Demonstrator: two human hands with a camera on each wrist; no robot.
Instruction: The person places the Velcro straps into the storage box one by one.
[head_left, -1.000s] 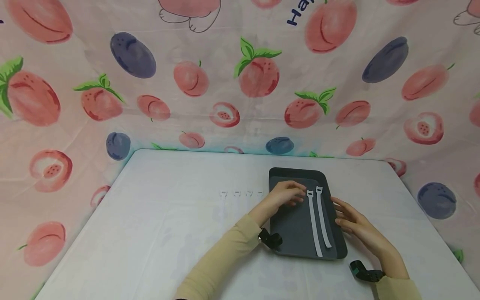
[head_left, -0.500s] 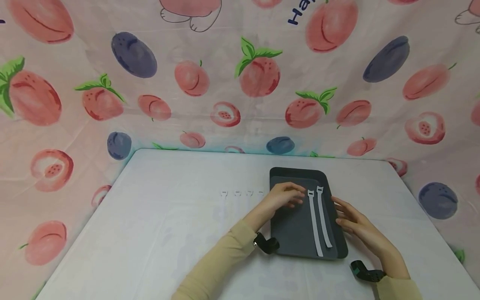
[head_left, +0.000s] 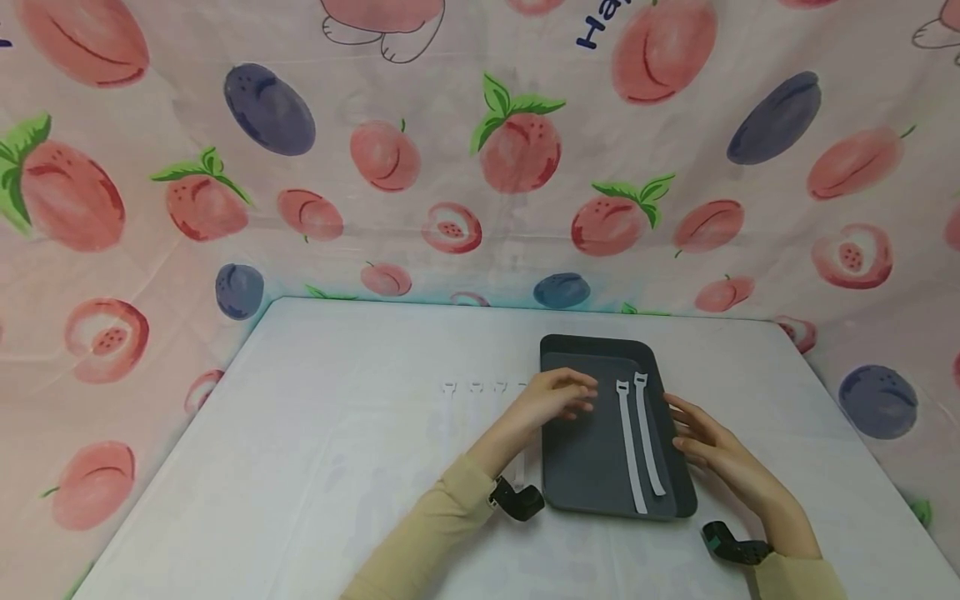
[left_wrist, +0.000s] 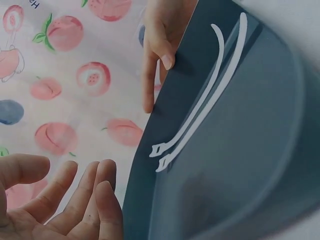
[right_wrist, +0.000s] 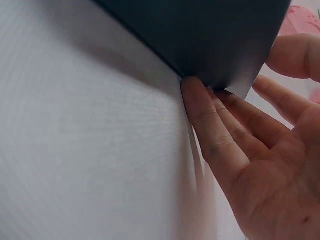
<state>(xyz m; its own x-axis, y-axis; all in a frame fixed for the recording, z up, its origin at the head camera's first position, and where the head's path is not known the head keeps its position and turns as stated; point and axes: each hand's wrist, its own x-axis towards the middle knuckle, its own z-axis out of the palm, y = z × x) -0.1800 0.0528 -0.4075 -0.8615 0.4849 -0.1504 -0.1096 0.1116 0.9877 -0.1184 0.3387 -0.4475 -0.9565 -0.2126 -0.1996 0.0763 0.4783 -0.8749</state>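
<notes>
- One dark grey tray (head_left: 585, 471) lies on the white table (head_left: 300, 467).
- Two white straps (head_left: 632, 450) lie inside the tray, side by side toward its right wall.
- Four pale straps (head_left: 449, 390) lie left of the tray, the nearest partly hidden by the person's arm.
- The left hand (head_left: 559, 395) hovers over the tray's left half, fingers loosely bent, holding nothing.
- The right hand (head_left: 723, 454), fingers nearly straight, touches the tray's right side.

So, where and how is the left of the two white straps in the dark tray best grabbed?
I'd probably pinch the left strap across its slotted head, coming from above and left: the head is its widest part, the rest is a narrow strip lying flat in the tray, and the right strap runs close alongside.
</notes>
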